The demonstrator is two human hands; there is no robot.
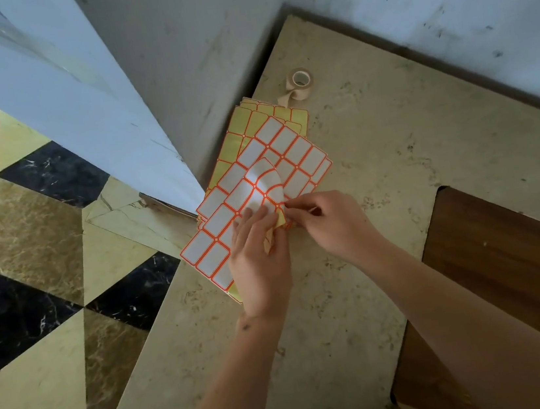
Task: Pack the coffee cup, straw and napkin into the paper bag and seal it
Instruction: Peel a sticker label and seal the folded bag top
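Note:
A fanned stack of sticker sheets [289, 153], white labels with orange borders on yellow backing, lies on the beige stone counter [376, 163] near the wall corner. My left hand [258, 257] presses on the stack and bends the top sheet's corner [264, 184] upward. My right hand [329, 220] pinches at the edge of that curled sheet with thumb and forefinger. No coffee cup, straw, napkin or paper bag is in view.
A roll of beige tape [299, 85] stands at the back by the wall. A dark wooden board [496, 263] is set into the counter on the right. Patterned floor tiles [28, 253] lie below the counter's left edge.

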